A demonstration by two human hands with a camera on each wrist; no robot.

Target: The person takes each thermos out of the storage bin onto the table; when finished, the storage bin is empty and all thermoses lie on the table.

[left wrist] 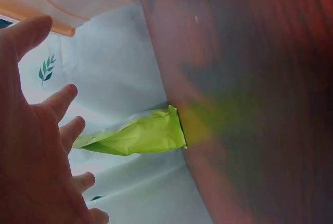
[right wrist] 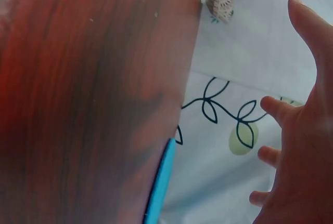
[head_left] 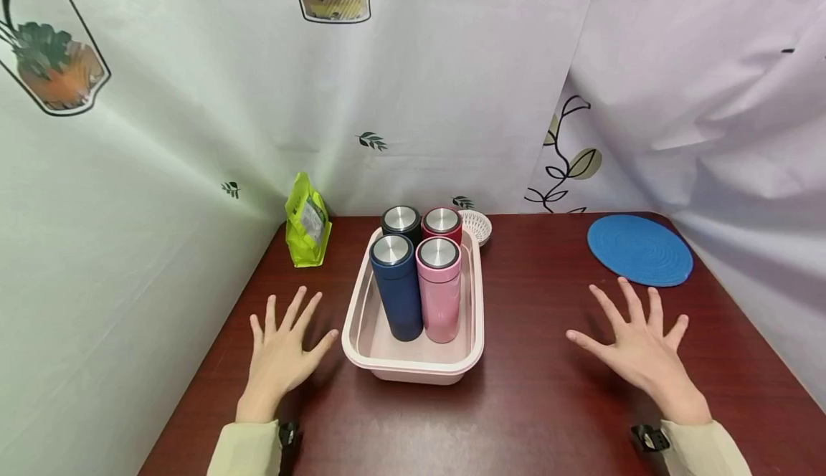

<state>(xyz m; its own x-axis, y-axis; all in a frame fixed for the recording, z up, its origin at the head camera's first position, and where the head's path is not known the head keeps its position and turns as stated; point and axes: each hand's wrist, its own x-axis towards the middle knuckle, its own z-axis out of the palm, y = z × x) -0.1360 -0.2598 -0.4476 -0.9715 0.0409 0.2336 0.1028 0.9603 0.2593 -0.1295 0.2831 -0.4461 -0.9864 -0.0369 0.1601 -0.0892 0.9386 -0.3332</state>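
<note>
Both hands hold nothing, their fingers spread wide above the table. The left hand (head_left: pixel 280 358) is just left of a pale pink plastic basin (head_left: pixel 413 368), not touching it. Inside the basin several thermos bottles stand upright: a navy blue thermos (head_left: pixel 400 297) and a pink thermos (head_left: pixel 442 300) in front, a black thermos (head_left: pixel 401 221) and a red thermos (head_left: pixel 444 222) behind. All have silver-topped lids. Farther right, the right hand (head_left: pixel 642 354) is nearest to a round blue mat (head_left: pixel 639 250), which lies beyond its fingertips.
A bright green pouch (head_left: pixel 306 225) stands at the back left of the dark red-brown table (head_left: pixel 529 404). Behind the basin's right corner sits a small white woven basket (head_left: pixel 476 226), partly hidden. White printed cloth (head_left: pixel 452 89) hangs along the back and sides.
</note>
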